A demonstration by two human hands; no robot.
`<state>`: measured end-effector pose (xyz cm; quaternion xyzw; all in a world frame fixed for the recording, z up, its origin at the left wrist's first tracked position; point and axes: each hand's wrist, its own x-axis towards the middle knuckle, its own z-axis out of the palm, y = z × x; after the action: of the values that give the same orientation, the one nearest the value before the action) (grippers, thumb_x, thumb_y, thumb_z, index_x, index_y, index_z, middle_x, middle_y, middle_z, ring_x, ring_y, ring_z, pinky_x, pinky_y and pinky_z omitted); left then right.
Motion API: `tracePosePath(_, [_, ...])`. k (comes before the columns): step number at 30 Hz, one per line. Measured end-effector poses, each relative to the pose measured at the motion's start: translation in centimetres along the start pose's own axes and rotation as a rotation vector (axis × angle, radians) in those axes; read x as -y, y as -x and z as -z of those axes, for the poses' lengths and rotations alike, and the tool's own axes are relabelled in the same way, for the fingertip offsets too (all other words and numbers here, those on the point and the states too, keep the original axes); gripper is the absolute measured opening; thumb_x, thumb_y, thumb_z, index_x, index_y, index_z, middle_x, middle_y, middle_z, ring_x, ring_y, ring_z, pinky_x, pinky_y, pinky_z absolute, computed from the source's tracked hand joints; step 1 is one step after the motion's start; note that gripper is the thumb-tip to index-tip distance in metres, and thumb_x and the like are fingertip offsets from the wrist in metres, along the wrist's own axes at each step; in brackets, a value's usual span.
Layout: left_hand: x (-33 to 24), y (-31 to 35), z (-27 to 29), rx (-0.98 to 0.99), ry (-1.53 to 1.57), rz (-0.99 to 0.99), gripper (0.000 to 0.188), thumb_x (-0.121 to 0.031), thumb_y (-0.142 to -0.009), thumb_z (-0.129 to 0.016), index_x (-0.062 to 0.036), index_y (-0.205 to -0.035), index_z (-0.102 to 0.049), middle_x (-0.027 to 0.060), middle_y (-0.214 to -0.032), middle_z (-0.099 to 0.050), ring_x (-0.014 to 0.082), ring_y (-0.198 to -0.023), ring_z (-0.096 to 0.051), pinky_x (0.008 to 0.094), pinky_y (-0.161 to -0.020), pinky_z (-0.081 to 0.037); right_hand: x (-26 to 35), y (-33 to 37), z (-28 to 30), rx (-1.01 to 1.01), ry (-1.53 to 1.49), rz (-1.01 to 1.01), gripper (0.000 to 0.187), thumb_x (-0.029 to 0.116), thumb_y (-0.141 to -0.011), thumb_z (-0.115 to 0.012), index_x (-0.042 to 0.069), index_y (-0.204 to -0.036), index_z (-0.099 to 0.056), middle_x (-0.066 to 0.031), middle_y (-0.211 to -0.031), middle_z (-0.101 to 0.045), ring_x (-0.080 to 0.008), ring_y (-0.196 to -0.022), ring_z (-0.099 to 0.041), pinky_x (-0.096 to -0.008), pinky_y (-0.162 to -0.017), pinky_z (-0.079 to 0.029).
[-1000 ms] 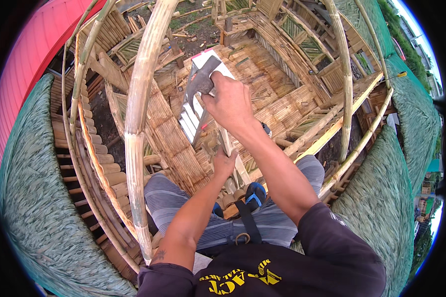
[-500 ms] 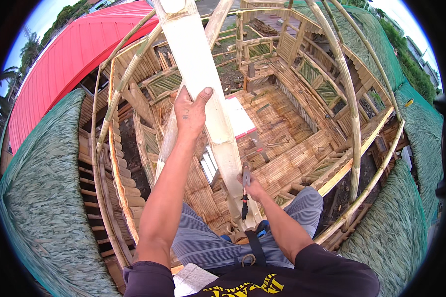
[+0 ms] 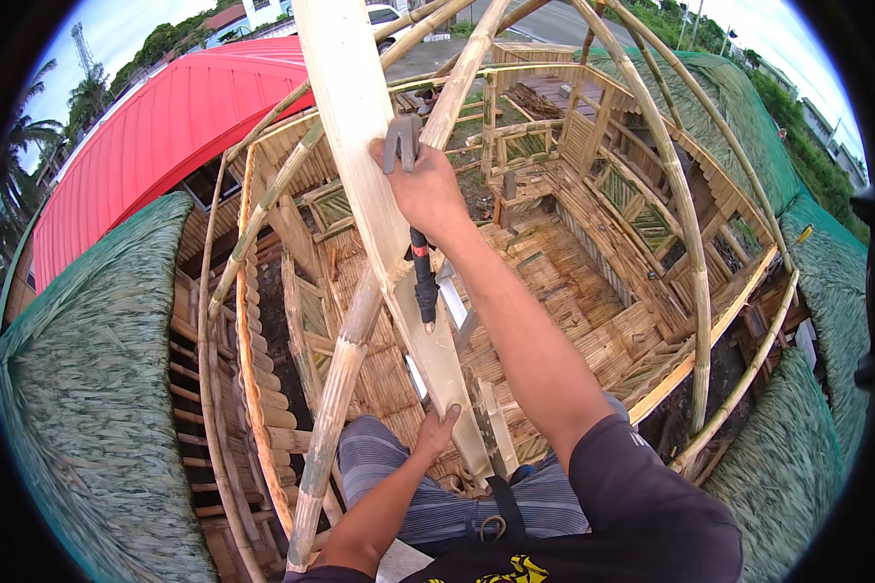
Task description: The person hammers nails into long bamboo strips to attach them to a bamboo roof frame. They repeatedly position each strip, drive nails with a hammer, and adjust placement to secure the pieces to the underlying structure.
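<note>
Reaching up the pale plank (image 3: 355, 117), which slants up from between the legs (image 3: 544, 510), the right hand (image 3: 426, 189) wraps tightly around a hammer (image 3: 401, 144). Hands have swapped heights: the left (image 3: 438, 429) now clasps the plank's lower edge, seemingly steadying it.

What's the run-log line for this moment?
left hand: on pale bamboo slat, lower part | right hand: gripping hammer near its head, at slat's right edge | below: bamboo floor
</note>
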<state>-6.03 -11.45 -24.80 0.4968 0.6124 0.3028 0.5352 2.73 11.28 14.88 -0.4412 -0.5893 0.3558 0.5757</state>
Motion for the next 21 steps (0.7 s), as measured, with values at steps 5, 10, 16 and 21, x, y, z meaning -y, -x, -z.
tracePosePath(5, [-6.0, -0.9, 2.0, -0.354, 0.309, -0.105, 0.063, -0.05, -0.093, -0.075, 0.0062, -0.121, -0.068, 0.0165, -0.113, -0.073, 0.0229, -0.105, -0.066, 0.0361, -0.095, -0.05, 1.3, -0.8, -0.7, 0.19, -0.254, -0.139, 0.054, 0.041, -0.098, -0.069, 0.003, -0.135, -0.056, -0.0163, -0.11, -0.072, -0.0249, -0.094, -0.073, -0.0372, -0.074, -0.058])
tracePosePath(10, [-15.8, -4.8, 10.1, -0.506, 0.467, -0.443, 0.062, -0.046, -0.094, -0.075, 0.0079, -0.123, -0.066, 0.014, -0.113, -0.072, 0.0223, -0.106, -0.063, 0.0348, -0.096, -0.048, -16.5, 14.2, 4.0, 0.116, -0.166, -0.471, 0.069, 0.041, -0.101, -0.067, 0.01, -0.155, -0.039, -0.0126, -0.121, -0.069, -0.0239, -0.108, -0.071, -0.0354, -0.076, -0.062])
tracePosePath(16, [-28.9, -7.8, 19.9, -0.465, 0.586, -0.618, 0.076, -0.047, -0.092, -0.077, 0.0055, -0.141, -0.05, 0.0151, -0.132, -0.061, 0.0243, -0.118, -0.059, 0.0378, -0.101, -0.049, -29.1, 33.5, 2.0, 0.077, -0.387, -0.578, 0.036, 0.03, -0.101, -0.068, -0.002, -0.116, -0.065, -0.0125, -0.102, -0.073, -0.0226, -0.095, -0.07, -0.0333, -0.086, -0.054])
tracePosePath(21, [-35.5, -5.7, 25.1, -0.436, 0.722, -0.651, 0.073, -0.045, -0.092, -0.077, 0.0015, -0.141, -0.049, 0.0143, -0.128, -0.064, 0.0278, -0.112, -0.065, 0.0422, -0.093, -0.058, -28.6, 30.9, 0.0, 0.128, 0.128, -0.447, 0.035, 0.016, -0.096, -0.071, -0.004, -0.122, -0.059, -0.0141, -0.109, -0.071, -0.0227, -0.098, -0.07, -0.0326, -0.084, -0.053])
